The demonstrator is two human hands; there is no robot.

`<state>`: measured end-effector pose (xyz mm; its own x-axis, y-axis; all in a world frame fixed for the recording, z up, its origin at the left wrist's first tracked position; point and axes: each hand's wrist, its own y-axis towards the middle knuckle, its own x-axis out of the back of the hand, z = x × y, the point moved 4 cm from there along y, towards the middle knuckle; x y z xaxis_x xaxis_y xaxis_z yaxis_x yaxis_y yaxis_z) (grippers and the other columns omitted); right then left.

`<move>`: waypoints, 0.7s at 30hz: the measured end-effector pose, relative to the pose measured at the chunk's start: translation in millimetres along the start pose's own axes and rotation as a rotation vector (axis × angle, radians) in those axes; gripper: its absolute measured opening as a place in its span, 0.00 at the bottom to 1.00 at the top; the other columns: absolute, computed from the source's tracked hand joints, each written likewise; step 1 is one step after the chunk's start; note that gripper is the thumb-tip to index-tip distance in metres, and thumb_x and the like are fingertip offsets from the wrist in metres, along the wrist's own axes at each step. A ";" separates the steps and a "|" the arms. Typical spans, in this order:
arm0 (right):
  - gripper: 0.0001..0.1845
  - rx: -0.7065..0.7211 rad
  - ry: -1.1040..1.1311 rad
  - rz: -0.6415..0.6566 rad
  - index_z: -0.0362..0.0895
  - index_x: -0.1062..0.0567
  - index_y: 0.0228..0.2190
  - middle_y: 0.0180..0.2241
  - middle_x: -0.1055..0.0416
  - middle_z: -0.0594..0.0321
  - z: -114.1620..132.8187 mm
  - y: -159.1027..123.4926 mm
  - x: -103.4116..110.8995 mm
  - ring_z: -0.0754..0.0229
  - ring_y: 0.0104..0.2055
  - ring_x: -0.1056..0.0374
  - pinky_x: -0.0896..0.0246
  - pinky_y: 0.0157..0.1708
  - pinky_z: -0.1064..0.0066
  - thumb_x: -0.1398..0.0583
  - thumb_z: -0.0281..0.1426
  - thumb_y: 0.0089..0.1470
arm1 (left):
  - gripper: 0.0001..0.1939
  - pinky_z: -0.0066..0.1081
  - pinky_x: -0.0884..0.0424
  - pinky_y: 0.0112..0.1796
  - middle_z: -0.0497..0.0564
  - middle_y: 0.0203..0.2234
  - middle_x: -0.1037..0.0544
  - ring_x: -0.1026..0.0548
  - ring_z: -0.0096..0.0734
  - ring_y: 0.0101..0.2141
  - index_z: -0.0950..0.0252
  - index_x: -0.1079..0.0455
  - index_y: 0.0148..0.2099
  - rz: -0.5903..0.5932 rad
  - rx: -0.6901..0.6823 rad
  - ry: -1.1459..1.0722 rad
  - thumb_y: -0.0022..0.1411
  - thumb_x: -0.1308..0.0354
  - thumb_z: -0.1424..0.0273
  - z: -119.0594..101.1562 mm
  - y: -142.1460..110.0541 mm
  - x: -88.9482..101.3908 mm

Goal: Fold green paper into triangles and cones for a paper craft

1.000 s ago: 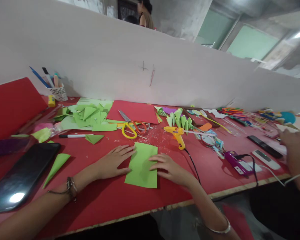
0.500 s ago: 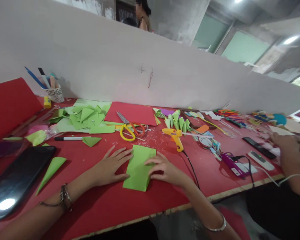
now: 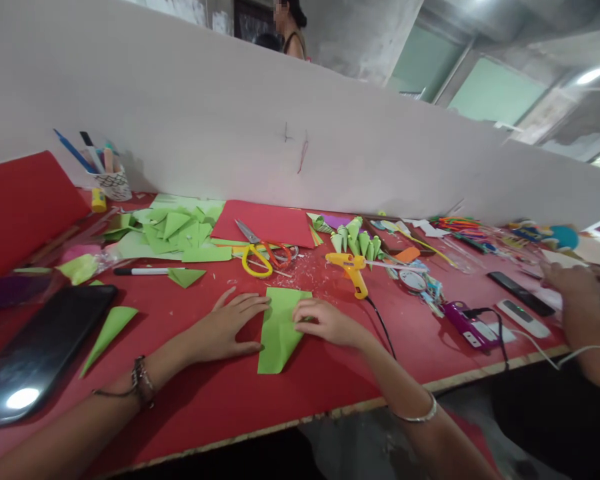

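A piece of green paper (image 3: 276, 333) lies on the red tabletop in front of me, its right side lifting and curling inward. My left hand (image 3: 226, 328) rests flat with fingers spread, its fingertips at the paper's left edge. The fingers of my right hand (image 3: 327, 322) are pinched on the paper's upper right side. Beyond the paper are yellow-handled scissors (image 3: 257, 261) and a yellow glue gun (image 3: 350, 272). A rolled green paper cone (image 3: 109, 333) lies left of my left forearm, and a folded green piece (image 3: 186, 277) rests by a marker (image 3: 145, 271).
A black phone (image 3: 45, 353) lies at left. Green paper cutouts (image 3: 175, 230), red paper sheets (image 3: 265, 223) and finished green cones (image 3: 355, 237) line the wall side. At right are a purple power strip (image 3: 473, 327), a cable, remotes (image 3: 520, 293) and a co-worker's hands (image 3: 575, 287).
My right hand has closed from loosely spread fingers to a pinch on the paper. The paper's lower right corner has lifted and curled inward. My left hand stays at the left edge.
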<state>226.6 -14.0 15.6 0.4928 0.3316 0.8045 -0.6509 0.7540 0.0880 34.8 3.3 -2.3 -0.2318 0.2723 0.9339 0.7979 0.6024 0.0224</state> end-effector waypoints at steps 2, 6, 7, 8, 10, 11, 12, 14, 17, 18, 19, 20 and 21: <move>0.10 -0.004 -0.058 -0.010 0.40 0.28 0.26 0.27 0.32 0.63 0.3 8.7 -4.5 0.65 0.31 0.37 0.44 0.33 0.74 0.46 0.33 0.54 | 0.31 0.51 0.60 0.55 0.51 0.58 0.42 0.47 0.41 0.57 0.55 0.50 0.60 -0.003 0.016 0.002 0.56 0.54 0.50 0.4 0.3 -0.4; 0.09 -0.018 -0.186 -0.029 0.41 0.28 0.27 0.26 0.33 0.64 -3.4 20.1 -13.9 0.65 0.31 0.38 0.46 0.32 0.74 0.45 0.33 0.53 | 0.28 0.50 0.58 0.55 0.50 0.56 0.40 0.45 0.39 0.56 0.55 0.49 0.59 -0.037 0.052 0.004 0.58 0.58 0.51 -1.2 2.5 -2.7; 0.09 -0.028 -0.200 -0.030 0.41 0.28 0.27 0.26 0.32 0.64 -4.9 21.7 -16.1 0.65 0.31 0.38 0.46 0.33 0.74 0.45 0.32 0.53 | 0.28 0.49 0.57 0.55 0.50 0.56 0.39 0.44 0.39 0.56 0.55 0.48 0.59 -0.051 0.060 0.005 0.58 0.58 0.51 -2.3 3.4 -3.4; 0.08 -0.041 -0.210 -0.035 0.41 0.28 0.28 0.27 0.32 0.63 -6.3 23.0 -18.1 0.64 0.32 0.37 0.45 0.33 0.74 0.45 0.32 0.54 | 0.28 0.48 0.56 0.55 0.51 0.55 0.39 0.43 0.39 0.55 0.56 0.48 0.58 -0.069 0.069 0.007 0.58 0.58 0.51 -3.4 4.3 -4.1; 0.08 -0.067 -0.232 -0.060 0.41 0.29 0.29 0.28 0.31 0.62 -8.2 24.9 -20.8 0.64 0.32 0.37 0.45 0.34 0.73 0.45 0.31 0.54 | 0.30 0.47 0.54 0.54 0.51 0.54 0.37 0.42 0.39 0.54 0.57 0.46 0.58 -0.103 0.087 0.012 0.57 0.56 0.50 -5.8 6.2 -5.7; 0.07 -0.079 -0.249 -0.076 0.41 0.29 0.29 0.29 0.30 0.62 -8.6 25.6 -21.7 0.64 0.33 0.37 0.45 0.34 0.73 0.45 0.31 0.53 | 0.30 0.45 0.52 0.54 0.51 0.54 0.37 0.42 0.40 0.54 0.58 0.46 0.57 -0.114 0.094 0.016 0.56 0.56 0.49 -6.9 7.0 -6.5; 0.07 -0.091 -0.271 -0.093 0.41 0.29 0.29 0.29 0.31 0.61 -8.7 26.1 -22.4 0.64 0.32 0.37 0.46 0.34 0.73 0.44 0.32 0.53 | 0.31 0.44 0.50 0.53 0.52 0.54 0.37 0.42 0.40 0.54 0.58 0.46 0.57 -0.124 0.099 0.022 0.55 0.55 0.49 -7.7 7.6 -7.3; 0.07 -0.106 -0.322 -0.112 0.40 0.30 0.29 0.29 0.31 0.61 -8.4 27.1 -24.0 0.64 0.31 0.37 0.46 0.32 0.73 0.44 0.32 0.52 | 0.33 0.42 0.48 0.53 0.52 0.54 0.38 0.42 0.40 0.53 0.59 0.46 0.57 -0.133 0.101 0.035 0.54 0.53 0.49 -8.8 8.4 -8.6; 0.07 -0.112 -0.370 -0.121 0.40 0.31 0.28 0.28 0.32 0.62 -8.5 27.9 -26.2 0.63 0.31 0.38 0.47 0.31 0.73 0.44 0.32 0.52 | 0.34 0.42 0.49 0.53 0.52 0.54 0.38 0.42 0.41 0.53 0.60 0.47 0.58 -0.135 0.099 0.053 0.53 0.52 0.49 -8.3 8.7 -10.0; 0.07 -0.114 -0.375 -0.123 0.40 0.31 0.29 0.28 0.32 0.62 -8.8 28.1 -26.7 0.63 0.31 0.38 0.47 0.31 0.73 0.44 0.32 0.52 | 0.34 0.42 0.49 0.53 0.53 0.54 0.38 0.42 0.41 0.53 0.60 0.48 0.58 -0.133 0.099 0.054 0.53 0.53 0.49 -7.8 8.7 -10.5; 0.07 -0.118 -0.379 -0.124 0.40 0.31 0.29 0.29 0.31 0.62 -9.3 28.3 -26.9 0.63 0.31 0.37 0.47 0.31 0.73 0.44 0.32 0.53 | 0.35 0.42 0.49 0.53 0.53 0.54 0.38 0.42 0.41 0.54 0.60 0.48 0.58 -0.131 0.099 0.055 0.53 0.53 0.48 -7.1 8.7 -10.9; 0.07 -0.124 -0.383 -0.124 0.40 0.31 0.29 0.29 0.31 0.62 -9.8 28.6 -26.9 0.63 0.31 0.37 0.47 0.32 0.73 0.45 0.32 0.53 | 0.35 0.42 0.49 0.53 0.53 0.54 0.38 0.42 0.41 0.54 0.61 0.48 0.58 -0.130 0.099 0.055 0.53 0.53 0.48 -6.4 8.8 -11.3; 0.07 -0.129 -0.387 -0.122 0.40 0.31 0.29 0.29 0.31 0.62 -10.1 29.1 -26.8 0.63 0.31 0.37 0.47 0.31 0.73 0.45 0.32 0.53 | 0.35 0.42 0.49 0.53 0.53 0.54 0.38 0.42 0.41 0.54 0.61 0.48 0.58 -0.129 0.099 0.055 0.53 0.52 0.48 -5.7 8.8 -11.7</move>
<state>200.3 4.8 -9.3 0.2928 0.0171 0.9560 -0.5116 0.8475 0.1415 47.7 1.2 -11.0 -0.2953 0.1483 0.9438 0.7046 0.7010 0.1103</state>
